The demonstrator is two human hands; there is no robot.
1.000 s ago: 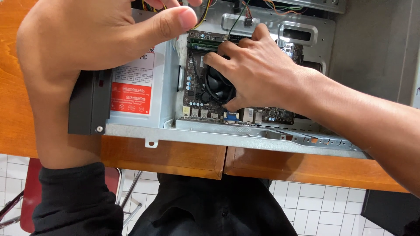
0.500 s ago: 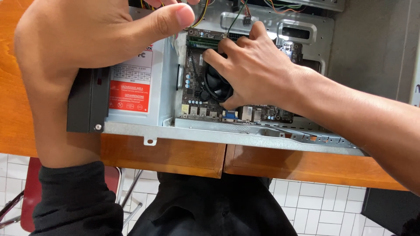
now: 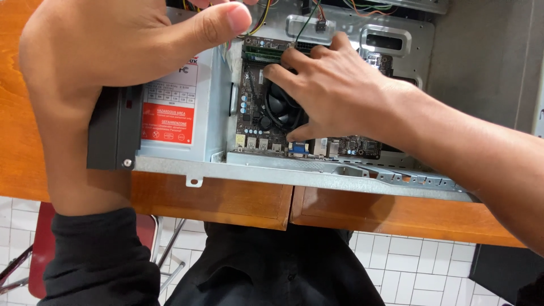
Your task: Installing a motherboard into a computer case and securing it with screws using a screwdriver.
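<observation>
**Open computer case held and reached into on a wooden desk**

At the far left, the orange-brown wooden desk [image 3: 22, 141] is seen, with its front edge running across the lower half of the view. The left hand [image 3: 107, 51] is laid over the top left corner of the open computer case [image 3: 294, 173], its thumb stretched out to the right and its fingers curled over the far edge, so that what the fingertips press on cannot be told. Under this hand a black panel [image 3: 113, 136] is seen at the case's left end. Just beside it lies the silver power supply [image 3: 187, 107], a grey metal box marked by a white label with a red block in its lower part.

To the right of the power supply the dark motherboard [image 3: 255, 113] is laid flat inside the case, with small blue capacitors along its left side and a row of ports, one of them blue, along its near edge. Near its middle a round black cooler fan [image 3: 280, 107] is mounted. The right hand [image 3: 334, 90] is rested on this fan, fingers spread and bent downward over it, the thumb set at the fan's near rim; nothing is seen pinched. Coloured wires [image 3: 260, 17] are seen at the far side of the case.

Below the desk, white floor tiles [image 3: 430, 272] and part of a red chair [image 3: 39, 255] are shown
</observation>
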